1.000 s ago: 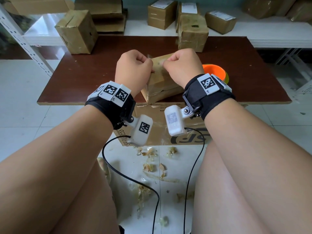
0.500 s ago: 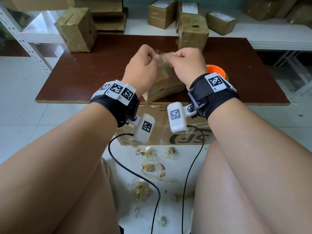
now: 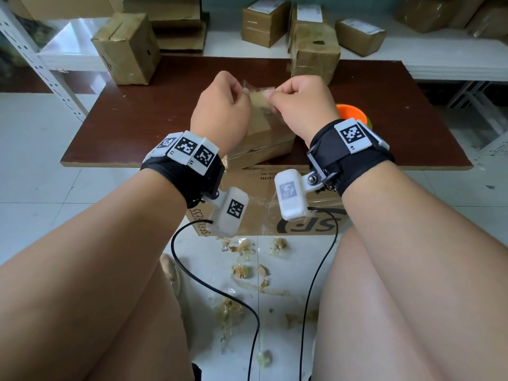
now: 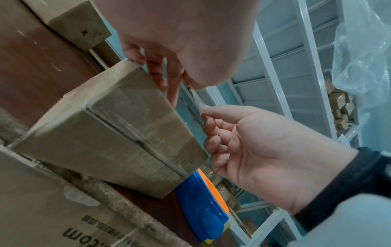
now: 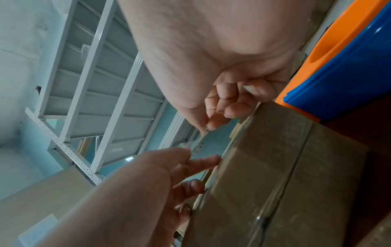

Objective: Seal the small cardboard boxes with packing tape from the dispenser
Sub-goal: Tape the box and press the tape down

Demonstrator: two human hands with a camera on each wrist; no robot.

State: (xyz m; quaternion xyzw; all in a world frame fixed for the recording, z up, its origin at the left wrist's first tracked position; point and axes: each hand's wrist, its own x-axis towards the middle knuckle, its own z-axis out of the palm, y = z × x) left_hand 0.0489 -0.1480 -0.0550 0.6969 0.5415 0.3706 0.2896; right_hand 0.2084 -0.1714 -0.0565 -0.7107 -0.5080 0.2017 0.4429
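Note:
A small cardboard box point(image 3: 264, 138) sits at the near edge of the brown table point(image 3: 137, 116), with clear tape along its seam point(image 4: 131, 127). Both hands hover just above its far top edge. My left hand point(image 3: 242, 90) and right hand point(image 3: 270, 99) each pinch one end of a short strip of clear tape point(image 3: 258, 88) stretched between them. In the left wrist view the strip point(image 4: 196, 100) runs from thumb to thumb above the box point(image 4: 118, 127). The orange and blue tape dispenser point(image 3: 351, 114) lies on the table right of the box, partly hidden by my right wrist.
Two more cardboard boxes point(image 3: 126, 48) point(image 3: 314, 53) stand at the table's back edge. Several others rest on the white shelf point(image 3: 439, 61) behind. A large printed carton point(image 3: 264, 215) sits under the table's near edge. Tape scraps point(image 3: 242, 270) and two cables lie on the floor.
Both hands have risen a little off the box top and moved slightly away from me, keeping the tape strip pinched between them. The box and dispenser stay in place.

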